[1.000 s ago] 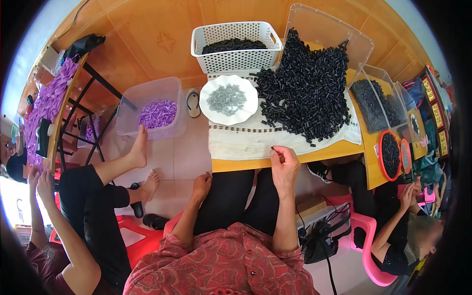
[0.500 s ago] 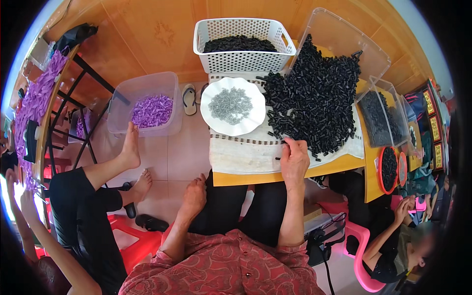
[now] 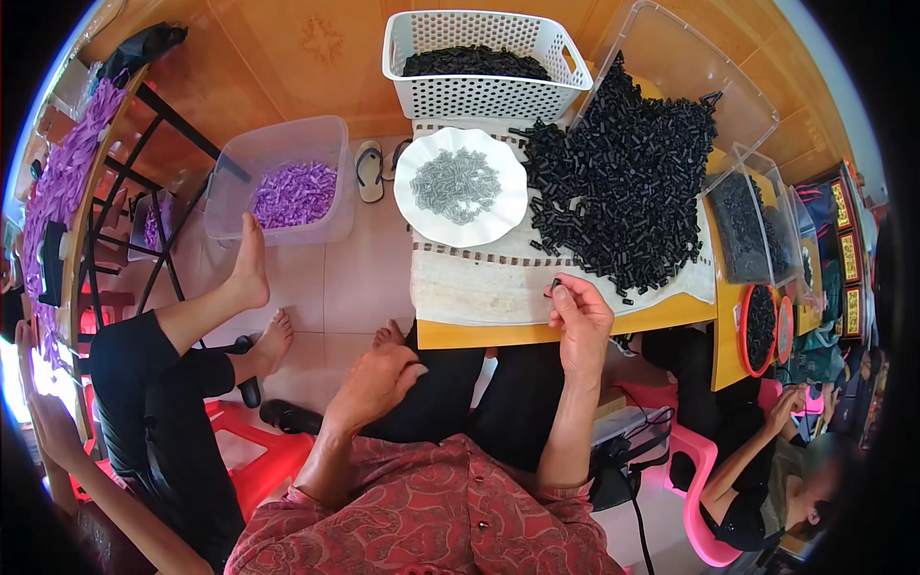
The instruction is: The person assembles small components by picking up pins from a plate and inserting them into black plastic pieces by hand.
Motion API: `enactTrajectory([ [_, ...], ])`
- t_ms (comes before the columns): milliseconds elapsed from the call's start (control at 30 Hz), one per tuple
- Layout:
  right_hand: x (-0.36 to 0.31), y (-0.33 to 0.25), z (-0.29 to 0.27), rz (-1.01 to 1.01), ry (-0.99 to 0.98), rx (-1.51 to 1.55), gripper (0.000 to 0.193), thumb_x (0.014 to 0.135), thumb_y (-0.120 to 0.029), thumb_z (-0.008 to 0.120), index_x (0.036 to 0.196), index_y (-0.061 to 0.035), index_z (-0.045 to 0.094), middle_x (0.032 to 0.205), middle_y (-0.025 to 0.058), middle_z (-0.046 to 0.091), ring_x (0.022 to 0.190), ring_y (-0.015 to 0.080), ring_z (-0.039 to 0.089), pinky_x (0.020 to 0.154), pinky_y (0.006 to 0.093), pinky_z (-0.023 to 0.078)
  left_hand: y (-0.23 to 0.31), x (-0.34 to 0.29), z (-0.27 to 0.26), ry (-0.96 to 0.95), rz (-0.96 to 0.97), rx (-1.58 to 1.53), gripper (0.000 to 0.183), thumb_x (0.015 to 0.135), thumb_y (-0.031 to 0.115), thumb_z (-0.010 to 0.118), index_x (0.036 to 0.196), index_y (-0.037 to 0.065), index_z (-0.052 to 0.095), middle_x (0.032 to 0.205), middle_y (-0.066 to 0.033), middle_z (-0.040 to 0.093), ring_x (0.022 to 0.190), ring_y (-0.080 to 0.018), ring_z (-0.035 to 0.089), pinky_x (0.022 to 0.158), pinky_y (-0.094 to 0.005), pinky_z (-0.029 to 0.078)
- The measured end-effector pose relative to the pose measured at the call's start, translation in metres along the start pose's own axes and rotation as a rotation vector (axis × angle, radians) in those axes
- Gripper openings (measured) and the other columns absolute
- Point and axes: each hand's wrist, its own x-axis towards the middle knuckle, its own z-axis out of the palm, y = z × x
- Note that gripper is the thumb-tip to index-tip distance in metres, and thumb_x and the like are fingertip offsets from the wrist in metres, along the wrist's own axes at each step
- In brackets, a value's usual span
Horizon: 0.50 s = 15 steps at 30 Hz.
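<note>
My right hand (image 3: 583, 321) is over the near edge of the table, thumb and fingers pinching a small black tube (image 3: 555, 285). Low over my lap, my left hand (image 3: 377, 385) is closed with its fingers curled under; whatever it may hold is hidden. A heap of short black tubes (image 3: 623, 182) lies beyond my right hand, spilling from a tipped clear bin (image 3: 733, 81). Left of the heap, a white wavy-rimmed plate (image 3: 508, 222) carries many small clear pieces (image 3: 455, 185). Under them spreads a whitish cloth (image 3: 470, 292).
A white perforated basket (image 3: 489, 99) of black pieces stands at the back. Clear boxes (image 3: 752, 220) and a red-rimmed tray (image 3: 757, 331) stand at right. On the floor at left is a bin (image 3: 225, 206) of purple pieces. People sit on both sides, one leg (image 3: 206, 307) reaching close.
My right hand has drawn back slightly from the heap and turned, with a small black tube in its fingertips. My left hand has risen and moved inward over my lap. The view has shifted slightly.
</note>
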Motion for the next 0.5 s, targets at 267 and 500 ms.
enactTrajectory([
  [267,-0.022,0.004,0.006,0.1,-0.093,0.199,0.018,0.085,-0.006,0.067,0.101,0.0014,0.063,0.084,0.0108,0.068,0.058,0.0075,0.054,0.052,0.0196,0.043,0.039,0.016,0.017,0.23,0.161,-0.475,0.014,0.084,0.007,0.065,0.096,0.0,0.065,0.083,-0.0119,0.066,0.074,-0.0211,0.064,0.066,-0.0296,0.05],
  [500,-0.045,0.007,0.017,0.122,-0.192,0.198,0.016,0.082,-0.004,0.07,0.095,0.0013,0.062,0.079,0.011,0.066,0.054,0.0091,0.053,0.048,0.0208,0.041,0.057,0.039,0.041,0.238,0.024,-1.018,0.022,0.092,0.009,0.059,0.113,0.002,0.062,0.089,-0.0006,0.063,0.076,-0.0062,0.056,0.068,-0.0205,0.048],
])
